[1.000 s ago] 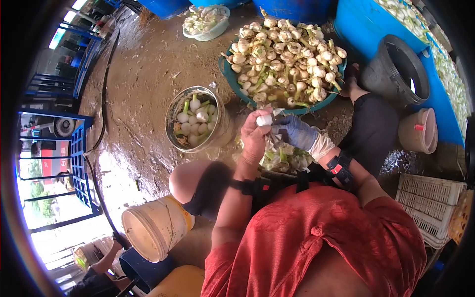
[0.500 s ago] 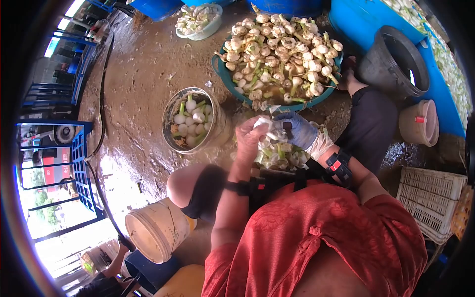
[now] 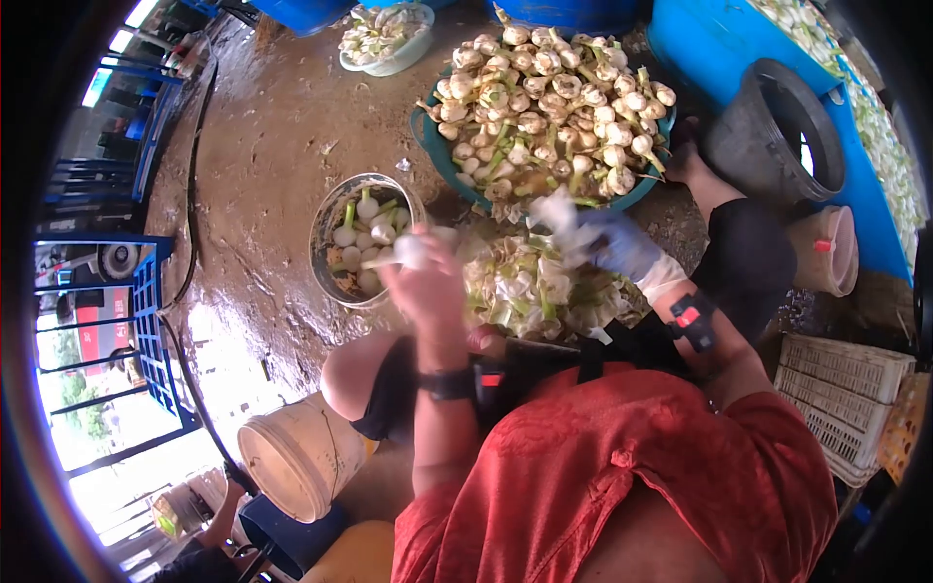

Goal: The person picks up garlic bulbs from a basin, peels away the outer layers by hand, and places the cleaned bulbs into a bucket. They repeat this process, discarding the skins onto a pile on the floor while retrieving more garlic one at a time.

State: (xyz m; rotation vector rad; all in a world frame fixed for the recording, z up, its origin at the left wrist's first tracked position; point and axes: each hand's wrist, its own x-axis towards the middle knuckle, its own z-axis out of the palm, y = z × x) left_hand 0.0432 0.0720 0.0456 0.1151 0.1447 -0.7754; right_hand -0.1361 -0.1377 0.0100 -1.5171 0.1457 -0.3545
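Note:
My bare left hand (image 3: 426, 282) is closed around a peeled white garlic bulb (image 3: 410, 252), at the right rim of a bucket (image 3: 324, 209) of clean white bulbs with green stems. My right hand (image 3: 624, 243), in a blue glove, is over the right side of a heap of garlic peel (image 3: 515, 284) between my legs. A whitish blur, apparently peel, shows at its fingertips; motion smears the fingers. Beyond my hands stands a green tub (image 3: 442, 165) heaped with unpeeled, soil-stained garlic bulbs (image 3: 554, 87).
A pale basin (image 3: 413, 53) of garlic stands farther off. To the right are a black bucket (image 3: 729, 136), a pinkish bucket (image 3: 816, 248) and a white crate (image 3: 836, 398). A lidded white bucket (image 3: 292, 462) lies near my left knee. The floor (image 3: 253, 185) is wet and muddy.
My hands were together over the peel heap, working on a white bulb. My left hand has moved left to the bucket with the bulb; the gloved right has moved right, away from it.

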